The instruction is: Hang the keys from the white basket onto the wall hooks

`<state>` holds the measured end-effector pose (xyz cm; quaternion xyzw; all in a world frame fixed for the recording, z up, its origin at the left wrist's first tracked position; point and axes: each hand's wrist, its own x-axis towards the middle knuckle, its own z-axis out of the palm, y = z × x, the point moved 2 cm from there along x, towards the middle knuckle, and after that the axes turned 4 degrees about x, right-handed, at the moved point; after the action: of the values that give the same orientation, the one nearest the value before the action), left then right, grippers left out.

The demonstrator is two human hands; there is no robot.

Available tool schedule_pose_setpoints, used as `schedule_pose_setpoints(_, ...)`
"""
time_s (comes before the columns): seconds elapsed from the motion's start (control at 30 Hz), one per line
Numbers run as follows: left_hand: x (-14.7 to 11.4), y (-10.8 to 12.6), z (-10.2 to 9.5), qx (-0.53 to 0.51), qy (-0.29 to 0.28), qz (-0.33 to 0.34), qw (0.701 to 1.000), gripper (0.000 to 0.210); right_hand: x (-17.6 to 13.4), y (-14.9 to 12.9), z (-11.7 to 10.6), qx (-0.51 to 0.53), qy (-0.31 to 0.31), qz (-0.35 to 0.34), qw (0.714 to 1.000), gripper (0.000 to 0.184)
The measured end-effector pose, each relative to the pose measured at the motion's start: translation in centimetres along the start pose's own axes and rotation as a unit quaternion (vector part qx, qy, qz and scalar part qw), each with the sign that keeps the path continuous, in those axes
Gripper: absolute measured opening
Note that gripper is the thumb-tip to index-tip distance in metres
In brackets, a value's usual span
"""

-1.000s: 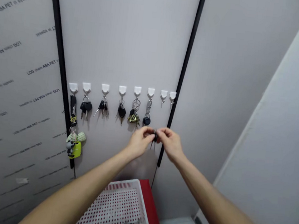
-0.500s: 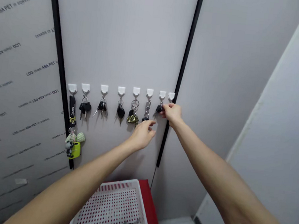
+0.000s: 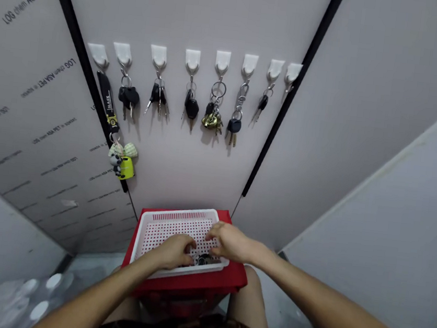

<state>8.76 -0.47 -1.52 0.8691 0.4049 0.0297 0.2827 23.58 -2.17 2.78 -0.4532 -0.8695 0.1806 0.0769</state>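
Note:
Both my hands are down at a white perforated basket (image 3: 179, 215). My left hand (image 3: 174, 251) reaches over its near side, thumb and fingers apart, holding nothing I can see. My right hand (image 3: 229, 241) comes over the right rim with curved, parted fingers and nothing in them. Between and below the hands lies a bunch of dark keys (image 3: 203, 259), partly hidden. On the wall, several white hooks carry key bunches. A small black key bunch (image 3: 263, 103) hangs from the second hook from the right, and the rightmost hook (image 3: 293, 72) bears no keys.
The basket stands on a red-covered stool (image 3: 235, 274) between my knees. A lanyard with a lime-green pouch (image 3: 126, 168) hangs at the far left. Dark strips (image 3: 282, 124) run down the wall panels. Capped bottles (image 3: 40, 309) stand on the floor at lower left.
My right hand has left the small black key bunch, which now hangs on its hook. Both hands have moved down from the wall into the basket, and the view has tilted downward.

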Motion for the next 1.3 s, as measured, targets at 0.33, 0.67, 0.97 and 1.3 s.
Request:
schedule_pose_setpoints(0.33,-0.5,0.5,-0.1,-0.064,-0.055,0.030,0.996,0.018,1.5,-0.4,2.6,-0.014,-0.106,0.024,0.994,0.017)
schedule_pose_setpoints(0.67,1.3,1.1,-2.0,-0.317,0.084,0.031,0.944,0.020,2.3,0.4,0.1,0.408,0.093,0.093,0.904,0.009)
schedule_pose_setpoints(0.97,2.6,3.2,-5.8,-0.351,0.137,0.013,0.926,0.013,0.7,0.4,-5.2,0.292,0.204,0.052,0.933,0.012)
schedule_pose_setpoints(1.3,5.9,11.8,-12.0,-0.413,0.181,0.055,0.891,0.007,-0.9,1.0,-13.6,0.517,0.389,0.069,0.759,0.017)
